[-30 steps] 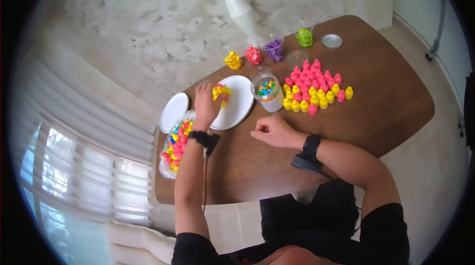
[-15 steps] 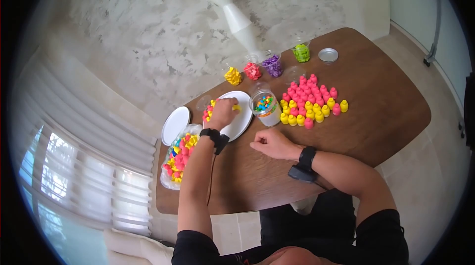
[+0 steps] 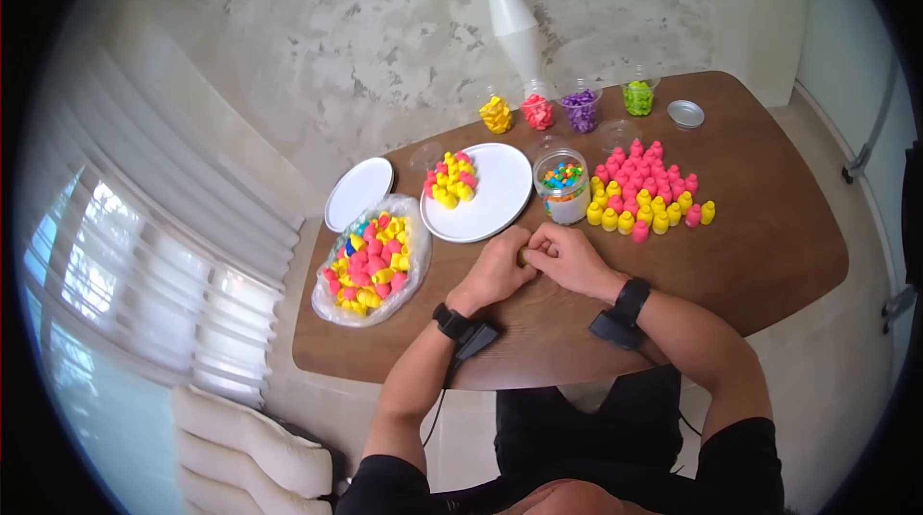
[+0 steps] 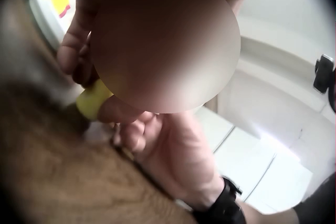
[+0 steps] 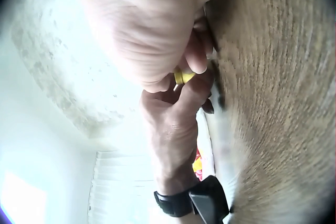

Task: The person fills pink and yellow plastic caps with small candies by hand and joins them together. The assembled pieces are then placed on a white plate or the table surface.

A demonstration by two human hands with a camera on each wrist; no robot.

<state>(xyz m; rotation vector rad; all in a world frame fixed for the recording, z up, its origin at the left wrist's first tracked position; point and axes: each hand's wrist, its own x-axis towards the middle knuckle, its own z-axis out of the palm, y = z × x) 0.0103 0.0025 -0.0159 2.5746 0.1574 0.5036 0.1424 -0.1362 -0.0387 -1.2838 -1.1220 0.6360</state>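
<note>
Close to the table's front, my left hand (image 3: 495, 268) and right hand (image 3: 574, 260) meet with curled fingers. Between them is a small yellow piece (image 5: 184, 78), pinched by fingers of both hands and largely covered. The left wrist view shows the rounded side of this yellow piece (image 4: 94, 100) beside the fingertips. Just beyond the hands lies a white plate (image 3: 486, 225), with a cluster of pink and yellow pieces (image 3: 452, 178) on its left half.
A clear plastic bag (image 3: 419, 246) of mixed pieces lies at left, before another white plate (image 3: 358, 196). A clear jar (image 3: 567, 212) of colourful bits separates the plate from pink and yellow bottle-shaped pieces (image 3: 649, 190). Behind stand several filled cups (image 3: 581, 113) and a silver lid (image 3: 686, 114).
My left hand has left the pieces on the plate and come back toward me to meet the right hand. The right hand has stayed near the table's front. The head view has shifted.
</note>
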